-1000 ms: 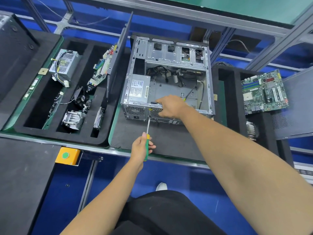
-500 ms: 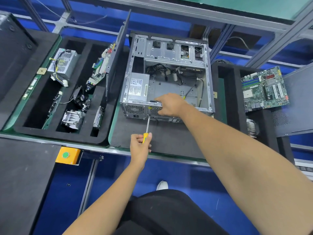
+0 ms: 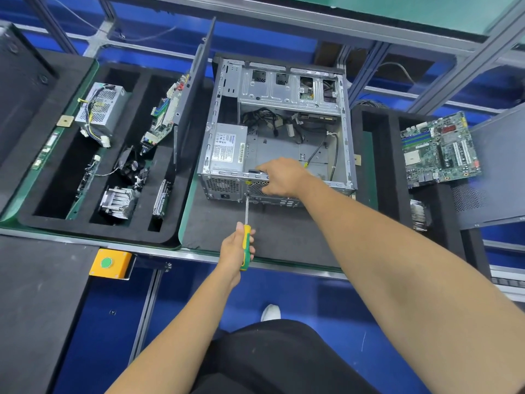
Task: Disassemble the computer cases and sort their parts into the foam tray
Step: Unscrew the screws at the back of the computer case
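Observation:
An open grey computer case (image 3: 345,132) lies on its side on the black mat, with a power supply (image 3: 227,147) still in its near left corner and loose cables behind it. My left hand (image 3: 235,250) grips a yellow-green screwdriver (image 3: 246,243) whose tip meets the case's rear panel near the supply. My right hand (image 3: 279,176) grips the case's near rim, fingers curled over its edge. The black foam tray (image 3: 142,231) at left holds another power supply (image 3: 100,109), a heatsink (image 3: 118,200), a fan and a circuit board.
A dark side panel (image 3: 193,89) stands upright between the tray and the case. A second foam tray (image 3: 383,155) on the right carries a green motherboard (image 3: 440,150) and a heatsink (image 3: 419,214). A yellow button box (image 3: 110,264) sits on the bench's front edge.
My left hand has shifted its hold along the screwdriver handle, which shows more yellow and green now. The right hand stays on the case rim. The view has tilted slightly.

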Tool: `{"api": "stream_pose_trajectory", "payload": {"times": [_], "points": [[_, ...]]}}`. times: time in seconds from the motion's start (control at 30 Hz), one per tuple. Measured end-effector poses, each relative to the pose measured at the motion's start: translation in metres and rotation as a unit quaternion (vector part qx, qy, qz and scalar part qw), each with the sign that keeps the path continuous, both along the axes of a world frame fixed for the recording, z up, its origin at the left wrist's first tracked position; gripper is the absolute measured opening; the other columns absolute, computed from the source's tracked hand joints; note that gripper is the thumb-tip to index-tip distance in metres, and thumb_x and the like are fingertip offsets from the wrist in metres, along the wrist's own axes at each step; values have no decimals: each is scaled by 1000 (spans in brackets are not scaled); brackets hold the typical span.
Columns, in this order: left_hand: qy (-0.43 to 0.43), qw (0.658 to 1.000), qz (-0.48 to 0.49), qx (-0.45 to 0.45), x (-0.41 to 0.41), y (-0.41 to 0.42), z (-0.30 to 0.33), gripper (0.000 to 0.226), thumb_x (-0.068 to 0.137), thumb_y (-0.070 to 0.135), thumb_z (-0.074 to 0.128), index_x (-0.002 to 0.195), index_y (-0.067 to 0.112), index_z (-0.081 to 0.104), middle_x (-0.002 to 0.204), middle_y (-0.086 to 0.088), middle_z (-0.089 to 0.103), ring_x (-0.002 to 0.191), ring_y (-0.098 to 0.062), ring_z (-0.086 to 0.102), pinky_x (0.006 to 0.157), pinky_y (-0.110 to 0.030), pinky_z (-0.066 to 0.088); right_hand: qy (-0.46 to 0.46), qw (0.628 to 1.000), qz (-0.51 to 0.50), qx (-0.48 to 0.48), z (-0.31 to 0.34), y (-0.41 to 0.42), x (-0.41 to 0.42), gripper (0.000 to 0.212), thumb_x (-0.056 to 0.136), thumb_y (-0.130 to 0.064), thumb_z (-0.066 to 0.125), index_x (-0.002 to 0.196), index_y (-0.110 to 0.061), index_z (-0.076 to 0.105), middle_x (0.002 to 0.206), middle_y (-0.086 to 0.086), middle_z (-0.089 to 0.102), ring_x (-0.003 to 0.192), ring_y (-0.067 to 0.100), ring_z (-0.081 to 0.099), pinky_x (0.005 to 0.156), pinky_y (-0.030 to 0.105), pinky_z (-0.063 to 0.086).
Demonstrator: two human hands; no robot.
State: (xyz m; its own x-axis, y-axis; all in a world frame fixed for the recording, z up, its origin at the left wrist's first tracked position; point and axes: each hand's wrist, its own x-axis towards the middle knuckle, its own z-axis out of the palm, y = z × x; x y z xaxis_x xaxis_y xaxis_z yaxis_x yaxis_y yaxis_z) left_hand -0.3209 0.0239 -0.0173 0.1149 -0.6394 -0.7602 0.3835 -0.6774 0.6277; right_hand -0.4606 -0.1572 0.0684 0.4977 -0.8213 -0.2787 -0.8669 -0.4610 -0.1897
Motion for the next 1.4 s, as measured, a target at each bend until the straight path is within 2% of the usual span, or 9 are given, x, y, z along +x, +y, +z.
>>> {"api": "stream_pose_trajectory", "payload": {"times": [0.1, 0.27, 0.33, 0.57, 0.8, 1.0, 1.13, 1.27, 1.4], "points": [[41, 999, 12, 2, 1, -1, 1, 49, 103, 57, 51, 108, 13, 71, 73, 2, 58, 50, -8, 48, 45, -25, 42, 0, 1000, 4, -3, 1, 1, 0, 52, 80, -36, 69, 131, -23, 62, 91, 0, 73, 93, 27, 65, 63, 31, 38], [-92, 993, -21, -77, -6, 9, -5, 49, 86, 49, 80, 110, 17, 52, 99, -6, 60, 69, -11, 58, 55, -25, 52, 0, 1000, 9, -11, 3, 2, 0, 54, 80, -34, 68, 133, -25, 61, 94, 1, 74, 95, 28, 65, 64, 31, 40], [-117, 989, 0, -96, -4, 11, -7, 44, 85, 47, 82, 101, 14, 57, 87, -2, 63, 70, -11, 63, 55, -24, 53, 1, 1000, 12, -11, 4, 1, 1, 52, 80, -34, 69, 131, -23, 62, 92, 0, 72, 96, 29, 65, 64, 32, 40], [-100, 989, -32, -103, -6, 11, -4, 41, 106, 48, 51, 103, 10, 68, 81, -2, 67, 79, -16, 73, 73, -32, 52, -2, 1000, 23, -11, 7, 3, 1, 46, 80, -32, 70, 125, -21, 65, 60, -16, 43, 81, 25, 58, 52, 28, 29], [-19, 998, -27, -46, -3, 1, 4, 39, 108, 49, 43, 110, 15, 64, 85, -3, 60, 56, -10, 51, 49, -26, 44, -13, 1000, 23, -10, 6, 2, 0, 48, 79, -33, 70, 125, -21, 66, 59, -18, 42, 78, 23, 55, 50, 23, 25], [-113, 990, -3, -90, -1, 9, 0, 36, 92, 39, 77, 102, 17, 50, 93, -14, 61, 57, -11, 58, 44, -22, 44, -6, 1000, 16, -16, 8, 3, 1, 52, 79, -33, 70, 130, -26, 65, 76, -6, 65, 89, 27, 63, 58, 30, 32], [-97, 990, -6, -99, -2, 11, 1, 34, 100, 43, 65, 97, 10, 59, 84, -5, 67, 66, -13, 68, 59, -29, 57, -3, 1000, 13, -15, 10, 5, 2, 51, 79, -33, 70, 129, -26, 65, 71, -8, 60, 87, 26, 63, 52, 27, 30], [-25, 998, -17, -58, -4, 7, 3, 49, 109, 48, 41, 102, 9, 71, 75, 0, 64, 65, -13, 58, 62, -30, 48, -2, 1000, 13, -11, 10, 5, 1, 48, 79, -34, 70, 126, -23, 66, 63, -15, 51, 84, 26, 63, 51, 25, 27], [-33, 997, -44, -45, 1, 3, 1, 50, 109, 51, 38, 108, 15, 72, 80, 2, 68, 57, -9, 50, 50, -25, 43, -5, 999, 23, -22, 8, 4, 2, 52, 81, -34, 69, 132, -26, 63, 93, 0, 73, 96, 28, 64, 62, 29, 33]]}}
